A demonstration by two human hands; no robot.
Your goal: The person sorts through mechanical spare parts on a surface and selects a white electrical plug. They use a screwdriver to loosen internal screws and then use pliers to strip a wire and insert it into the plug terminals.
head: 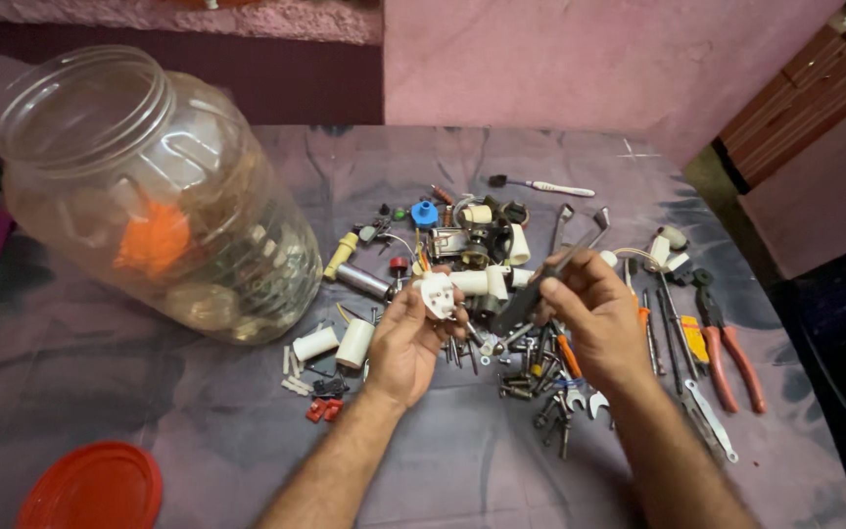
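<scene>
Above the heap of small hardware [501, 294] at the surface's [198, 421] centre, the left hand [405, 343] pinches a white plug [439, 294], pins turned up for access; the right hand [594, 313], at 3 o'clock, grips a dark tool [531, 294] angled toward it. A clear jar [149, 196] lies at 10 o'clock.

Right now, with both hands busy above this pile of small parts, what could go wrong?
1. The left hand holds the white plug only at its fingertips; if it slips, it may get lost among the loose screws.
2. The dark tool in the right hand points toward the left fingers and might poke them.
3. The tilted clear jar is open and could spill.
</scene>
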